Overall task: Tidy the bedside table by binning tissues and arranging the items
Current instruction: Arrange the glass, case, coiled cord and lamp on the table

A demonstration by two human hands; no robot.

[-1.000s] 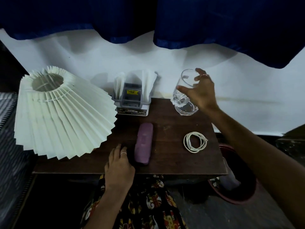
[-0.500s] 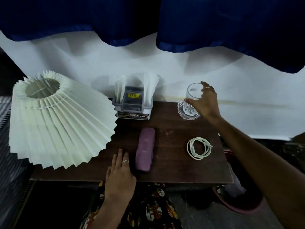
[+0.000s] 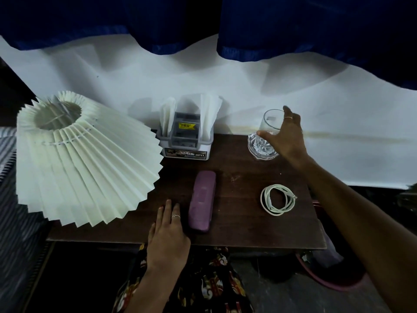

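A clear cut-glass tumbler stands upright at the back right of the dark wooden bedside table. My right hand wraps its right side, thumb across the front and fingers at the rim. My left hand lies flat at the table's front edge, fingers apart, just left of a purple oblong case. A coiled white cable lies on the right part of the table. A white holder with tissues stands at the back centre.
A large pleated cream lampshade tilts over the table's left side. A reddish bin sits on the floor under the right front corner. A white wall and blue curtains lie behind. Striped bedding is at the far left.
My right hand has lowered the tilted glass and stood it upright at the table's back right. My left hand stayed put beside the purple case.
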